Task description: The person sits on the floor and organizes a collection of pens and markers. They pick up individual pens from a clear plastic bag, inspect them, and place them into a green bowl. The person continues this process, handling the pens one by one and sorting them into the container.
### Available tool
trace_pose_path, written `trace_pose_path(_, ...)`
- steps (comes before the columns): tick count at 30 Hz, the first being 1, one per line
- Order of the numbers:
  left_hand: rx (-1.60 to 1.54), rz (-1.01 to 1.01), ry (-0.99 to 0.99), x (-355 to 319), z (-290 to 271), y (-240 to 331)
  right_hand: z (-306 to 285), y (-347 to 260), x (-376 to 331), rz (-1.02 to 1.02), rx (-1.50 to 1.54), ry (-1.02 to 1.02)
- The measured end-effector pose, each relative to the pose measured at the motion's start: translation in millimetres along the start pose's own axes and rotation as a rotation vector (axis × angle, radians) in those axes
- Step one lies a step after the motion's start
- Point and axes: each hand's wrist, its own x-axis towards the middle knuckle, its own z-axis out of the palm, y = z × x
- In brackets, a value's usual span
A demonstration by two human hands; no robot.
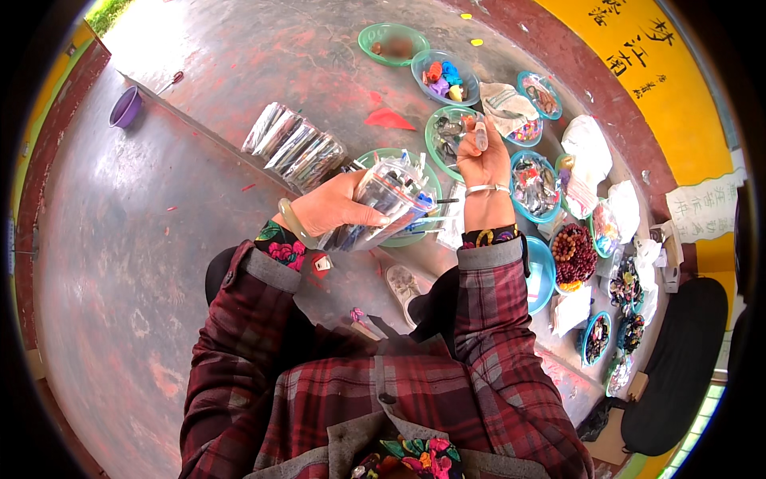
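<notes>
Bundles [295, 148] lie left of the container [391, 190], basins [541, 275] to its right.

Left of left hand [343, 209]: concrete floor [120, 263] is left open.
Ahead of left hand: passage is blocked by plastic-wrapped bundles [297, 148].
Below held pen container [373, 193]: space is taken by green basin [438, 188].
Right of right hand [485, 165]: way is barred by turquoise basin [538, 217].

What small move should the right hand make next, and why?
Perhaps lower the right hand, with the small translucent object in its fingers, toward the clear plastic container of slim pen-like items: the left hand alone grips that container, while the right hand is raised apart from it.
</notes>
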Motion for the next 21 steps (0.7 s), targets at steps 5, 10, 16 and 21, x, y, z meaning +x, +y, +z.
trace_pose_path(5,0.001,-0.008,-0.011,1.7,1.0,1.4,-2.3,-4.6,0.3,0.126,0.153,-0.084)
trace_pose_path(10,0.005,-0.004,-0.01,3.0,-4.0,-4.8,6.5,-4.4,-6.1,0.119,0.197,-0.187)
trace_pose_path(16,-0.018,0.006,-0.005,2.5,-2.3,-4.4,13.7,-3.1,-11.0,0.03,0.121,-0.261)
trace_pose_path(21,-0.003,0.001,0.007,2.2,-1.8,-3.3,26.3,0.4,-18.6,-0.08,-0.044,-0.27)
